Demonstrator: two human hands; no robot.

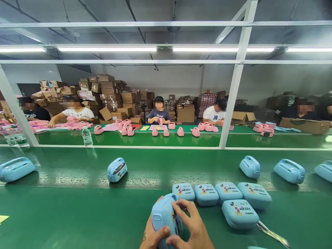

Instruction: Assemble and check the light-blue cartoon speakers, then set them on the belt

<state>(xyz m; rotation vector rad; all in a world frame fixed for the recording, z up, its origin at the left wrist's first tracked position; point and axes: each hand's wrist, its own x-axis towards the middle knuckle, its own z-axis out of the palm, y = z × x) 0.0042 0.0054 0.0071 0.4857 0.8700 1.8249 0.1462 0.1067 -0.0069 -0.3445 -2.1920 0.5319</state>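
Blue case (pixel 166 218) upright at near bench (pixel 77 214) edge, gripped by left hand (pixel 153 237) below, right hand (pixel 192 224) fingers on printed face. Judged mid-run: five flat cases (pixel 240 212) alongside unhandled; handled units (pixel 117 170) on conveyor (pixel 166 166).

Green conveyor belt (pixel 72 214) carrying five flat-lying light blue Mickey cases (pixel 228 200) near centre-right, five more blue cases on edge (pixel 117 169) spread along its far side, a foil strip (pixel 272 234) at lower right.
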